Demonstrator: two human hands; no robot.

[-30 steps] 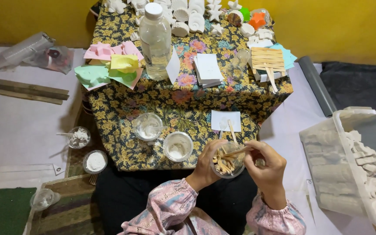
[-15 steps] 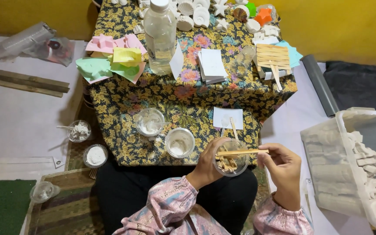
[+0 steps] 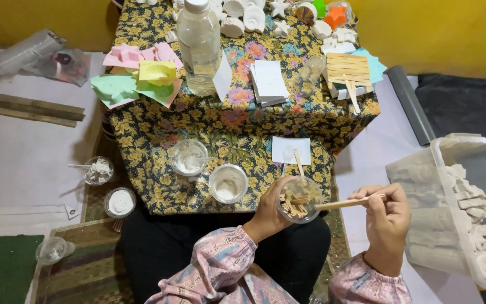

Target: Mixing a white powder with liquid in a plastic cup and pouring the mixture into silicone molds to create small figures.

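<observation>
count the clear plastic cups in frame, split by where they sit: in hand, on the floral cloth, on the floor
In hand: 1, the cup of wooden sticks held by the left hand
On the floral cloth: 2, cup with white residue and cup beside it
On the floor: 3
Total: 6

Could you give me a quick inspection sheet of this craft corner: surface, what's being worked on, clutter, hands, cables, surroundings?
Surface: low table under a floral cloth.
Job's things: clear cup of short wooden sticks; one wooden stick drawn sideways from it.
Clutter: water bottle, coloured moulds, white cast shapes, two cups with white residue.
Hands: left hand holds the cup; right hand fingers pinch the stick.
Cables: nothing seen.
Surroundings: yellow wall, plastic bin of white pieces, powder cups on the floor.
</observation>
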